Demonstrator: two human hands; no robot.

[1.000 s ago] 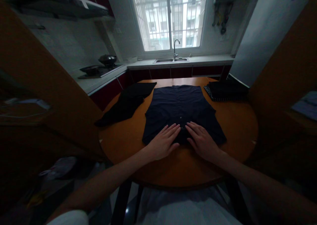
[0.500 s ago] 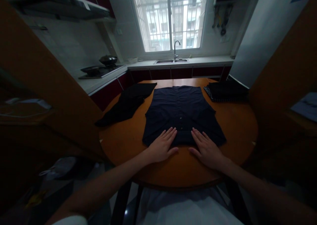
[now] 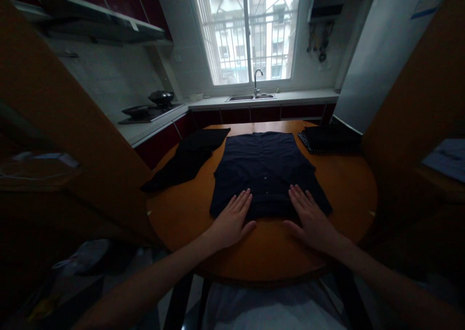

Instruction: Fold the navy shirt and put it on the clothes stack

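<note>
Now, dark navy button-front cloth garment: mid-table, laid flat w/ hem toward the wearer; its middle stretch of hem is uncovered, as the hands have slid apart from near-meeting a sec ago.
L hand: palm down, flat, fingers straight & side by side, thumb out toward centre; fingers on the hem area L of centre, heel over bare tabletop. Not pinching.
R hand: same pose mirrored, R of centre, now well apart from the L.
What the slide means: prob. smoothing the hem outward from the middle; the R side & L corner look less worked, but that's a guess.
Garment looks: matte, v. dark; two small pale round buttons near the hem; a straight crease or band just above the edge, can't tell which. Faint wrinkles across the upper part. No sleeves showing; cut vs tucked under, can't tell.
Round orange-brown wooden table: under it all, bare btwn hem & near edge.
Black crumpled-edge cloth piece: L of the garment, apart from it.
Neat dark folded cloth stack: far R, striped edge showing.
Bkgd: steel sink & curved metal tap below the barred window.
</note>
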